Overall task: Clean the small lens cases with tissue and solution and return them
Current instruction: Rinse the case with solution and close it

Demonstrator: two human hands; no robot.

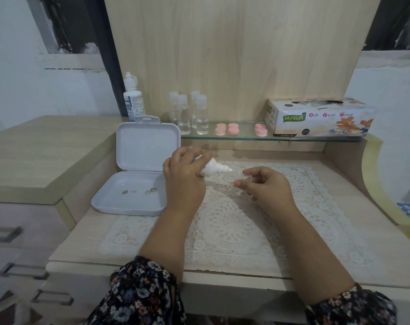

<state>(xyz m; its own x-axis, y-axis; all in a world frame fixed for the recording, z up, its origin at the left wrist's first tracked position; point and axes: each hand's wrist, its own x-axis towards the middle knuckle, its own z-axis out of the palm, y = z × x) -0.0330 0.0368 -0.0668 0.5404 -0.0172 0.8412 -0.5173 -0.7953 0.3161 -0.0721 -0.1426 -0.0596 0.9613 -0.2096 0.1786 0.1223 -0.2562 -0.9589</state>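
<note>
Small lens case (237,178), clear and hard to make out, pinched between thumb and forefinger of the right hand (267,184), held just above the lace mat (234,221) near the middle of the desk (354,207); remaining right fingers curled loosely beneath, whether touching the case cannot be told. Solution bottle (214,169), white, tipped on its side with the nozzle pointing right toward the case, tip just short of it, gripped by the left hand (184,177) with fingers wrapped over the body and the thumb hidden behind. Both forearms reaching in from the bottom edge, floral sleeves (138,294) pushed back to the elbows. To the left of the hands, an open white box (138,174), lid standing upright, base flat on the desk, a few small round pieces lying in the tray, too small to identify. On the glass shelf (246,137) behind: a tall white bottle (133,97) at the left end, four clear bottles (190,113) with pale caps grouped together, pink lens cases (227,129) in two pairs and a further pair (260,129) beside the tissue box (318,117), which lies at the right end.
</note>
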